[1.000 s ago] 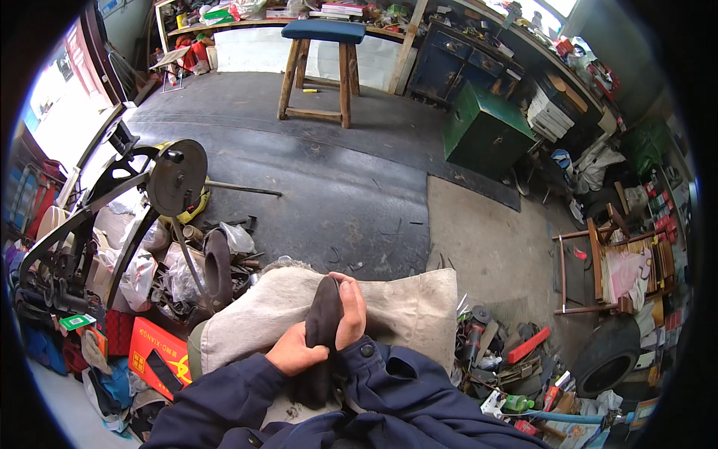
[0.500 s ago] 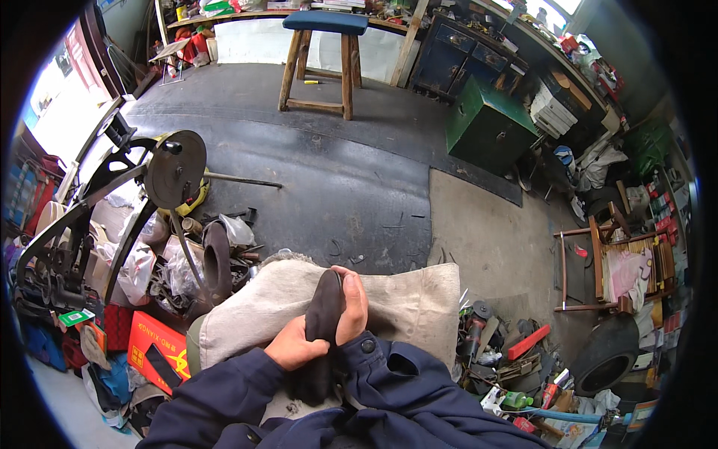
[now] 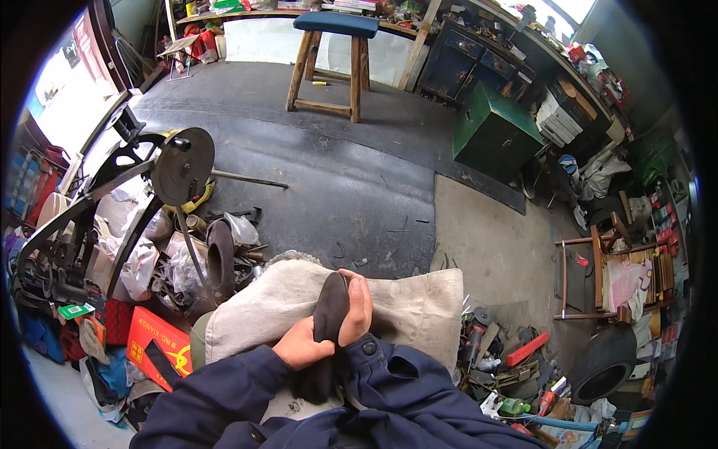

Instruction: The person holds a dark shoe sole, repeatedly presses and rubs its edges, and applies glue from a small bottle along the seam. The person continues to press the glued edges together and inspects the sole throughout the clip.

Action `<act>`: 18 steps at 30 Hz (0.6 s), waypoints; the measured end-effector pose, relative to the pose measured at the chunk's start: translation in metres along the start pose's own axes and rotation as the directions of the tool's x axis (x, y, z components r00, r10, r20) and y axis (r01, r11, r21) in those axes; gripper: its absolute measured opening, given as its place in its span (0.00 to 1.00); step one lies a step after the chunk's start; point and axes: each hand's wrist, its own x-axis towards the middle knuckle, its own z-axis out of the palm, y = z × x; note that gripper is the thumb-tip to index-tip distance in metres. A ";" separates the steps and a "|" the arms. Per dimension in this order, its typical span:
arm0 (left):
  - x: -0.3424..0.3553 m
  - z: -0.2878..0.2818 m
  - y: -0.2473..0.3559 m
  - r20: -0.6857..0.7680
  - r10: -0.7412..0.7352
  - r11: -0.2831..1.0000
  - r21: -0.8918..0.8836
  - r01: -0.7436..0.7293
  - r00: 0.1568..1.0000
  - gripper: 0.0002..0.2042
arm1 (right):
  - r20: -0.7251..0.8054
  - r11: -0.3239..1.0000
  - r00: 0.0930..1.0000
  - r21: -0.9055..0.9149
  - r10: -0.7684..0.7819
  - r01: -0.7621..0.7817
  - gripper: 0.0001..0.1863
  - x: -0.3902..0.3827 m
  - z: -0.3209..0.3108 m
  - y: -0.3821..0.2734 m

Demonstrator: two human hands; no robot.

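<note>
A black shoe (image 3: 331, 308) stands upright over my lap, its toe end pointing away from me. My left hand (image 3: 304, 345) is closed around its left side, with the thumb pressed across it. On the right side, my right hand (image 3: 357, 309) wraps it, fingers reaching up beside the toe. The lower end of the shoe is dark and partly lost between my sleeves. Under both hands a beige canvas cloth (image 3: 415, 303) is spread over my lap.
At the left stands a black hand-crank sewing machine (image 3: 182, 166) above bags and scraps. A red box (image 3: 155, 346) with a dark phone-like slab lies nearby. Tools and scraps, including a red bar (image 3: 528, 349), lie right, beside a tyre (image 3: 603, 365). A blue-topped stool (image 3: 336, 24) stands ahead.
The whole view has shifted slightly. Both hands keep their hold on the shoe, which has hardly moved.
</note>
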 end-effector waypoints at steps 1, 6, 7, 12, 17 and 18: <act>0.000 0.000 0.000 0.004 0.017 0.999 -0.050 -0.017 1.000 0.20 | 0.006 0.999 1.000 -0.035 -0.016 0.016 0.22 0.000 -0.002 -0.001; -0.005 -0.002 0.001 0.019 -0.013 0.992 -0.124 0.015 1.000 0.20 | 0.044 0.984 0.993 0.139 0.108 -0.114 0.22 -0.004 -0.003 -0.004; -0.006 -0.002 0.001 0.022 -0.010 0.992 -0.123 0.013 1.000 0.20 | 0.052 0.981 0.993 0.155 0.109 -0.116 0.22 -0.004 -0.002 -0.004; -0.005 -0.002 0.001 0.035 -0.027 0.992 -0.121 0.031 0.999 0.21 | 0.042 0.976 0.993 0.185 0.112 -0.117 0.23 -0.005 -0.002 -0.001; -0.002 0.000 -0.001 0.006 -0.030 0.999 -0.043 0.030 1.000 0.21 | -0.026 0.999 0.999 0.015 0.041 -0.040 0.23 -0.003 -0.001 0.004; -0.001 0.000 -0.001 0.004 -0.032 0.999 -0.030 0.032 0.999 0.21 | -0.008 0.999 1.000 0.046 0.026 -0.026 0.24 -0.002 0.000 0.004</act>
